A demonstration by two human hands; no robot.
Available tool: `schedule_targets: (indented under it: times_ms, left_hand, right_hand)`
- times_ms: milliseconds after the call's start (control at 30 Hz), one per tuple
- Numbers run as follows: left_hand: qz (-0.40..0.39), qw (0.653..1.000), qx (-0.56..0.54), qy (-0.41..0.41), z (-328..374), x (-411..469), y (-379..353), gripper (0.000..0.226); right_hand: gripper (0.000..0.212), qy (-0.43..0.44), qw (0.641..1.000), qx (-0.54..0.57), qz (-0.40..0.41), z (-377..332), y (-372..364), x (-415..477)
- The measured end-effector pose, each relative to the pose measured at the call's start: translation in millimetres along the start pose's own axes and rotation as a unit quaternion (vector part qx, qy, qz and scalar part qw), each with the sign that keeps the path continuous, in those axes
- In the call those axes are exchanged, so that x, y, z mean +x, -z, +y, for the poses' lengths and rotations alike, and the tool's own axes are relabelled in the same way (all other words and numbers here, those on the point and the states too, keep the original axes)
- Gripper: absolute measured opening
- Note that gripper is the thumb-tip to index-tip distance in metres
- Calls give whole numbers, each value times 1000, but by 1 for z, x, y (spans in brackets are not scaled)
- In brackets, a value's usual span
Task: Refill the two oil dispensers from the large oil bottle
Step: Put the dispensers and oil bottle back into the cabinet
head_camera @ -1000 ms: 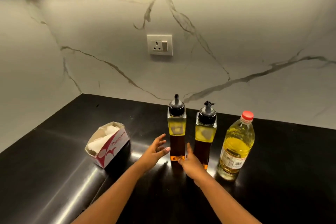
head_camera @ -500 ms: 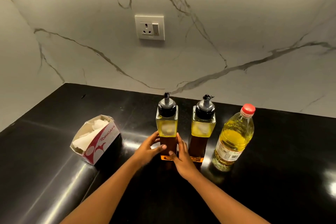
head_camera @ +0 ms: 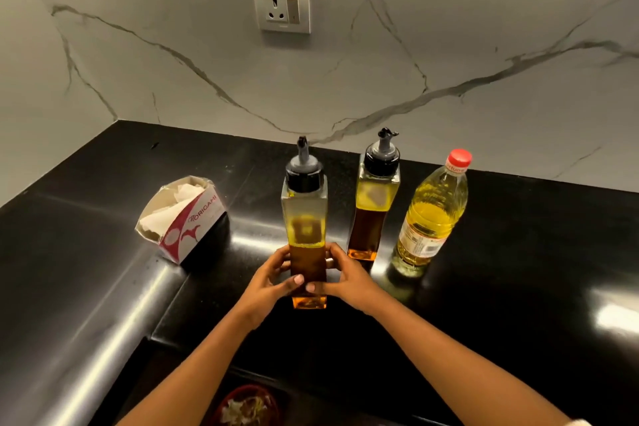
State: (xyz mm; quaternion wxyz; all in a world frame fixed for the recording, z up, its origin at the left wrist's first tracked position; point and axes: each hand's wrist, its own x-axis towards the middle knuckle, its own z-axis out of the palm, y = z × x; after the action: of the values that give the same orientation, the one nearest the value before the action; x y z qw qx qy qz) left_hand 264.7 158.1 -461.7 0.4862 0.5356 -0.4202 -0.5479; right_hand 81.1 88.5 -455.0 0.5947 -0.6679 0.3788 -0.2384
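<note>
- The nearer oil dispenser (head_camera: 306, 228) has come forward toward the front edge of the black countertop (head_camera: 518, 252), out of line with its twin.
- The left hand (head_camera: 268, 284) and the right hand (head_camera: 345, 282) clasp its lower body from either side, fingers curled round it.
- The second oil dispenser (head_camera: 375, 204) stands upright farther back, just beside the red-capped large oil bottle (head_camera: 432, 214).
- A tissue box (head_camera: 183, 218) sits toward the left edge.

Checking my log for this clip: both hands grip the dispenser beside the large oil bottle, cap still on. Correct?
Wrong dispenser. The head view shows the left hand and right hand gripping the left dispenser, nearer the tissue box, cap still on.
</note>
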Motion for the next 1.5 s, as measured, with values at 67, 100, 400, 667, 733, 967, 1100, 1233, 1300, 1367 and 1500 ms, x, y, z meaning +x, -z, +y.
schedule_targets:
  times_ms: [67,100,400,667,733,967,1100,1233,1300,1367,1500]
  left_hand:
    - [1,1000,-7,-17,19,-7,-6,60]
    - [3,1000,-9,-29,32,-12,-10,67]
    - [-67,972,2,-224,221,-49,-64,57]
    - [-16,908,128,-399,400,-59,-110,58]
    - [10,893,132,-431,443,-53,-122,57]
    - [63,887,108,-445,543,-14,-145,48]
    - [49,912,78,-401,561,19,-149,47]
    - [51,925,62,-371,561,48,-150,43]
    - [53,928,61,-363,561,57,-149,43]
    - [56,929,65,-359,562,62,-146,43]
    - [64,935,71,-342,562,68,-139,42]
  right_hand:
    - [57,17,1000,-19,14,-19,5,-9]
    - [59,32,999,-28,22,-33,8,-14]
    - [53,209,969,-81,103,-223,66,-71]
    - [54,312,922,-128,192,-393,131,-105]
    - [56,332,915,-127,191,-435,148,-107]
    - [62,312,919,-131,200,-527,197,-67]
    - [60,278,933,-114,199,-540,218,-37]
    - [61,236,944,-100,205,-536,226,-13]
    - [65,225,949,-89,202,-535,227,-5]
    - [66,218,951,-89,199,-535,226,0]
    - [53,209,948,-108,216,-535,220,-4]
